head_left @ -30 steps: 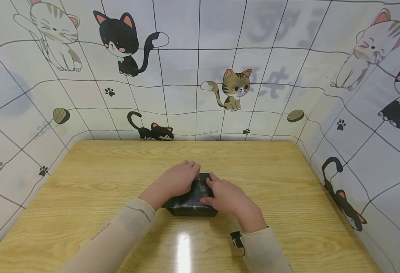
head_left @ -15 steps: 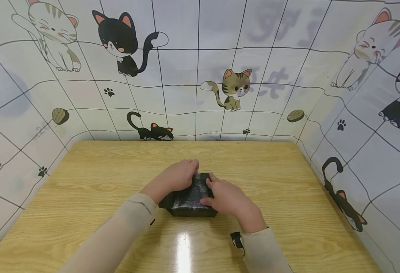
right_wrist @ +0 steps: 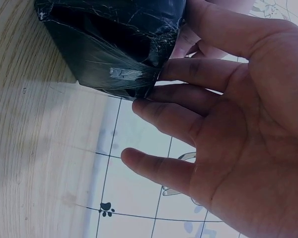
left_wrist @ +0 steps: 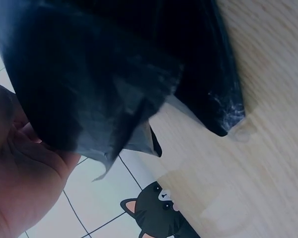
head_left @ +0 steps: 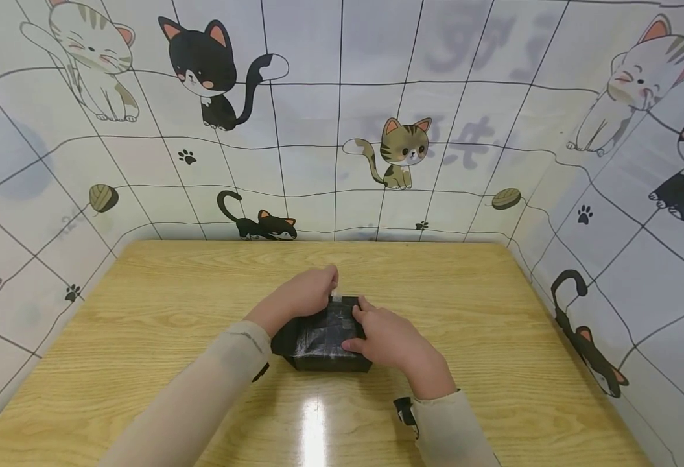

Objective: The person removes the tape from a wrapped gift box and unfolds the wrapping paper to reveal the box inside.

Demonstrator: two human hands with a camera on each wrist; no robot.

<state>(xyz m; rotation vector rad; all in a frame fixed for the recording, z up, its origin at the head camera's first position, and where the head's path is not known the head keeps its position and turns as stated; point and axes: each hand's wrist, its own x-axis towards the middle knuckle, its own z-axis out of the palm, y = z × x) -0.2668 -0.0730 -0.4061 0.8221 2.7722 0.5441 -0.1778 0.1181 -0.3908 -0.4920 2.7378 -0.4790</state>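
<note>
A small box-shaped package [head_left: 324, 340] in shiny black wrapping lies on the table. My left hand [head_left: 297, 295] is at its far left edge, fingertips curled down, pinching a whitish strip of tape [head_left: 336, 298] that runs down to the package. In the left wrist view, a loose black flap [left_wrist: 89, 84] with a pale underside stands out from the end beside my left hand [left_wrist: 30, 183]; its fingertips are hidden there. My right hand [head_left: 394, 340] grips the right side, thumb on top. The right wrist view shows its fingers against the wrapping, near a whitish patch [right_wrist: 125, 74].
The package rests on a wood-grain table [head_left: 172, 279]. White fabric walls [head_left: 312, 110] with cat prints and grid lines rise at the back and both sides. A small black piece [head_left: 260, 372] shows beside the left sleeve.
My left hand has lifted slightly up and away from the package top, baring more of it and the whitish strip under the fingertips. The right hand and package have stayed in place.
</note>
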